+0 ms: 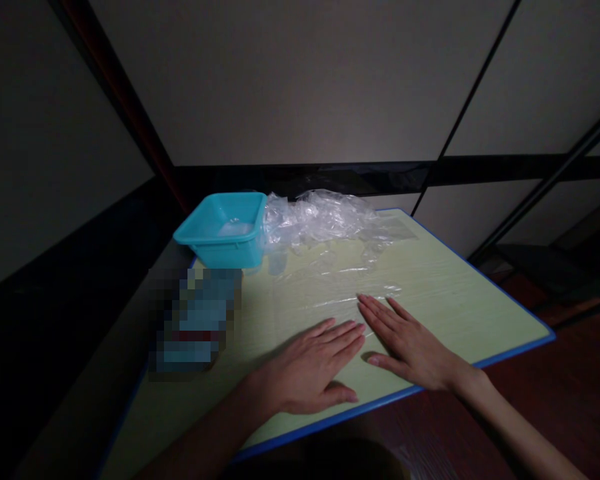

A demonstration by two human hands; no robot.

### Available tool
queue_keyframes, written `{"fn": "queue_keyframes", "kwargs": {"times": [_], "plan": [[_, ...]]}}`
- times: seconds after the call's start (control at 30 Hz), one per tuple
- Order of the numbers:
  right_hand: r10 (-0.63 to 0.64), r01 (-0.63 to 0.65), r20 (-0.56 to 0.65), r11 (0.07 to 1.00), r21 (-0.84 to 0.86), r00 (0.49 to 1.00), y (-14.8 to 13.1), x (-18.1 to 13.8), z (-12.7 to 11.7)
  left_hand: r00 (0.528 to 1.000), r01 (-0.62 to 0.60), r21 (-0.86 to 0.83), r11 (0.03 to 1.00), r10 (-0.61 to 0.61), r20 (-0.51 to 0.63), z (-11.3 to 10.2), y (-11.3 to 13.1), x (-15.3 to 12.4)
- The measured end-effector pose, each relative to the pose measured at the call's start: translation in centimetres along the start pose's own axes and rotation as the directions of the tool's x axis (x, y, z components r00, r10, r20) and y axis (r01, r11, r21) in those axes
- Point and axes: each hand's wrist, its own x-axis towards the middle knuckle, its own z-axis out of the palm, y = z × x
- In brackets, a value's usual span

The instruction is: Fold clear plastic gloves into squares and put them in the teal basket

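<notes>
My left hand (pixel 320 365) lies flat, palm down, with its fingers stretched out to the right. Close beside it, my right hand (pixel 410 343) is also flat, its fingers pointing up and to the left. Under and just beyond the fingers a clear plastic sheet or bag (pixel 325 287) is spread over the pale yellow-green tabletop (pixel 485 300). Its outline is hard to make out against the table. Neither hand grips anything. Farther back lies a crumpled heap of clear plastic bags (pixel 325 215).
A turquoise plastic basin (pixel 230 250) stands at the back left, with something whitish inside. Near it is a small translucent cup (pixel 277 263). A pixelated bluish object (pixel 200 320) lies along the left edge. Blue edging (pixel 510 350) borders the table; panelled cabinets (pixel 300 87) rise behind.
</notes>
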Motion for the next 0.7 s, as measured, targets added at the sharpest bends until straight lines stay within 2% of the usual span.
{"fn": "queue_keyframes", "kwargs": {"times": [0.23, 0.57, 0.7], "plan": [[0.017, -0.017, -0.024, 1.000, 0.004, 1.000, 0.03, 0.01, 0.19, 1.000, 0.006, -0.007, 1.000, -0.006, -0.005, 0.11, 0.00, 0.02], [0.190, -0.194, -0.083, 0.980, -0.039, 0.978, 0.03, -0.23, 0.84, 1.000, 0.004, 0.016, 1.000, -0.004, -0.010, 0.09, 0.16, -0.07], [0.215, -0.218, -0.086, 0.976, -0.025, 0.973, -0.10, -0.27, 0.68, 1.000, 0.002, 0.022, 1.000, -0.002, -0.014, 0.11, 0.12, -0.11]]}}
